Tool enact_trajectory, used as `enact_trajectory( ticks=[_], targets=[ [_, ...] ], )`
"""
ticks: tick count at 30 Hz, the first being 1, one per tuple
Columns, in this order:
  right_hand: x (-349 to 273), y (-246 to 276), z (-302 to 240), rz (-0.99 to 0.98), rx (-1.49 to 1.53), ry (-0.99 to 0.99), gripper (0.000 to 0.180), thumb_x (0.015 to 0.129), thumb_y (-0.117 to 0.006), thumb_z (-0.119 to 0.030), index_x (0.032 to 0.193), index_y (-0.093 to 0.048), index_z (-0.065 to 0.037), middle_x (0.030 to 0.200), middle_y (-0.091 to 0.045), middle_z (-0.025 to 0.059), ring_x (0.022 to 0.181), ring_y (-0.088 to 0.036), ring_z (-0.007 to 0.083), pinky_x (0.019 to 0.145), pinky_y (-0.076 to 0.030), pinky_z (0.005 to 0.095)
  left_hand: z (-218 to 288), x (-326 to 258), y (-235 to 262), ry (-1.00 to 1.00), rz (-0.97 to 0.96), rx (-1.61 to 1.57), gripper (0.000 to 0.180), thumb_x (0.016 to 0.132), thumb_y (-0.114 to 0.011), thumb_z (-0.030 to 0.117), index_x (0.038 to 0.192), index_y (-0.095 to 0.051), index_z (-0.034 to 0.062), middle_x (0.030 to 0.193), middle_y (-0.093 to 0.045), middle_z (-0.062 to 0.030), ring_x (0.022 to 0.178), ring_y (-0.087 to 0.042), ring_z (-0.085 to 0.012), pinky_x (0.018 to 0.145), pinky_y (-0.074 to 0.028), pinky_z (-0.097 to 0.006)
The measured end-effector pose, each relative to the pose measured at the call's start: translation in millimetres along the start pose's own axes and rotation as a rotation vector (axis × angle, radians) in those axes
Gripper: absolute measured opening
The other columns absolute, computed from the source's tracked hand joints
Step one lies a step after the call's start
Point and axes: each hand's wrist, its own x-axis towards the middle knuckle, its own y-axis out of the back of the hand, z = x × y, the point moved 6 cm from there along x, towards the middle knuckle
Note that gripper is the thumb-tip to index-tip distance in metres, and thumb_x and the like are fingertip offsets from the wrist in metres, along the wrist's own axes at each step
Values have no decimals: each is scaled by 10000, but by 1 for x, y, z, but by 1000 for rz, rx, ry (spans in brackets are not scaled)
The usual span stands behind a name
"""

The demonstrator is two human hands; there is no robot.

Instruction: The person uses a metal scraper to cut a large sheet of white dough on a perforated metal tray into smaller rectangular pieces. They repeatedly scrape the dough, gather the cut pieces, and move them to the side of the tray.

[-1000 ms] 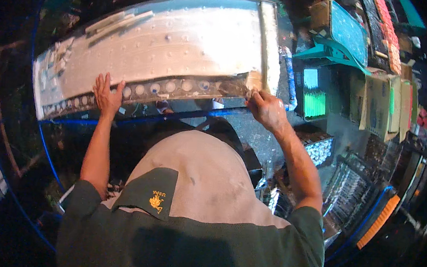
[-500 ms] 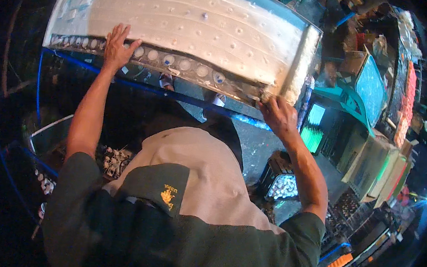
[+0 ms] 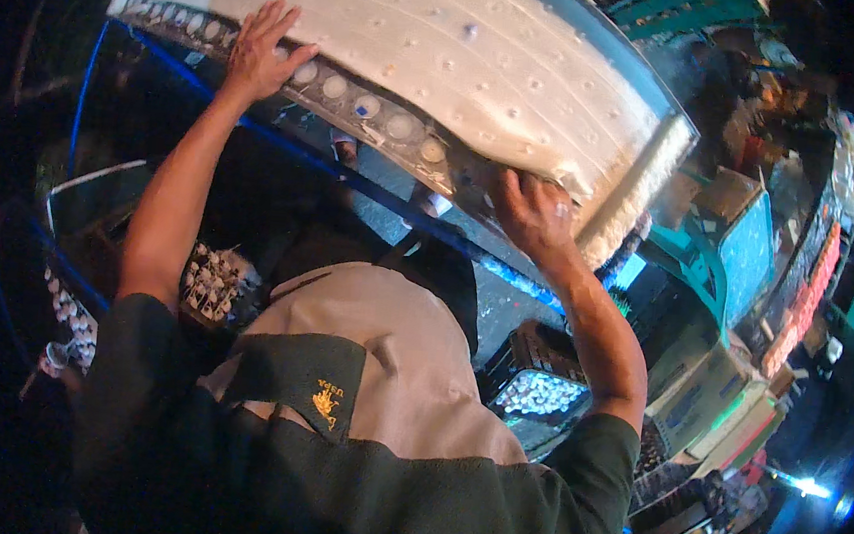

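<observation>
A long cream padded sheet [image 3: 415,40] with rows of small tufted dimples lies over a raised bench or frame. Along its near edge runs a dark strip [image 3: 459,174] set with several round whitish discs [image 3: 335,86]. My left hand [image 3: 261,53] rests on the sheet's near edge above the discs, its fingers stretched and spread. Toward the right end, my right hand [image 3: 539,214] is at the edge with fingers curled inward; what they grip is hidden. Beside that hand the sheet's border bulges up in a wavy fold. A cream fluffy roll [image 3: 639,188] lines the right end.
Blue frame bars [image 3: 354,173] cross below the bench. A crate of pale round pieces [image 3: 540,394] stands on the floor at right, and a pile of whitish small parts [image 3: 210,285] lies at left. A teal chair [image 3: 698,263] and cardboard boxes [image 3: 707,405] crowd the right side.
The view has shifted, and the bench sits higher and more tilted in it. My right hand has slid leftward along the edge from the roll. My left hand stays spread on the sheet.
</observation>
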Motion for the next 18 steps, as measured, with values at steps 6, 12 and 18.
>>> enact_trajectory(
  ticks=[6,12,18],
  targets=[
    [76,-45,-40,-198,81,-26,417,865,-681,-235,1226,-599,-42,933,-655,193,632,-697,342,500,-567,436,0,-4,0,11,61,-5,674,899,-694,536,1391,-625,80,1525,-497,-202,1463,-401,-356,1237,-246,-502],
    [130,-66,-64,-79,27,111,428,822,-732,-239,1184,-613,-45,972,-624,196,688,-692,327,577,-575,445,12,-3,9,15,147,-142,499,953,-630,388,1307,-667,38,1453,-560,-214,1434,-440,-373,1235,-234,-538],
    [219,-93,-113,-107,85,132,374,828,-689,-174,1164,-608,-30,899,-638,229,707,-701,386,565,-560,492,-9,-27,38,125,527,-504,275,923,-560,84,1134,-698,-26,1323,-643,-211,1355,-530,-392,1210,-301,-524]
  ],
)
